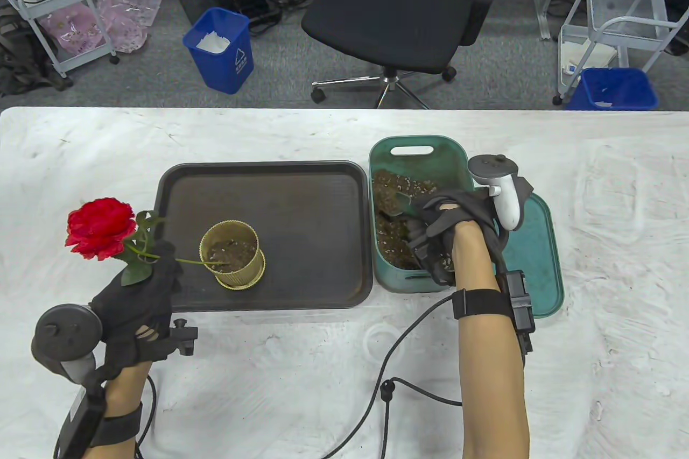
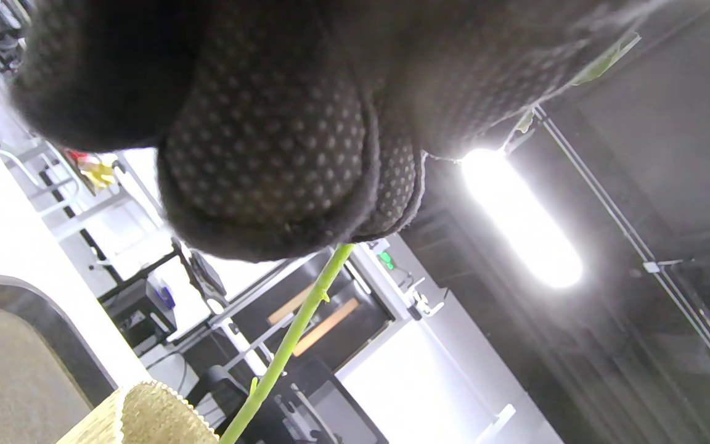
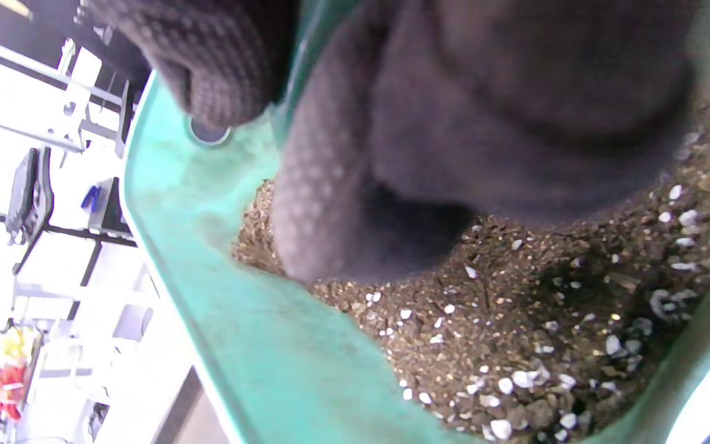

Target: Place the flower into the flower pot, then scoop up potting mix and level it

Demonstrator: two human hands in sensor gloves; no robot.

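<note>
A red rose (image 1: 99, 227) leans left over the table, and my left hand (image 1: 159, 265) grips its green stem (image 1: 196, 263). The stem's lower end sits inside the gold ribbed flower pot (image 1: 239, 279), which stands on the dark tray (image 1: 301, 195) and holds some soil. In the left wrist view the stem (image 2: 293, 333) runs from my gloved fingers (image 2: 269, 154) down toward the pot (image 2: 145, 416). My right hand (image 1: 430, 227) is inside the green bin (image 1: 414, 149), gripping a green scoop (image 1: 401, 203) whose blade lies in the potting mix (image 1: 393, 184). The right wrist view shows potting mix (image 3: 515, 308) close under my fingers (image 3: 330, 185).
The bin's green lid (image 1: 535, 260) lies flat to its right. A black cable (image 1: 387, 373) and a clear ring (image 1: 379, 343) lie on the white table near the front. An office chair (image 1: 398, 7), blue bins and wire carts stand beyond the far edge.
</note>
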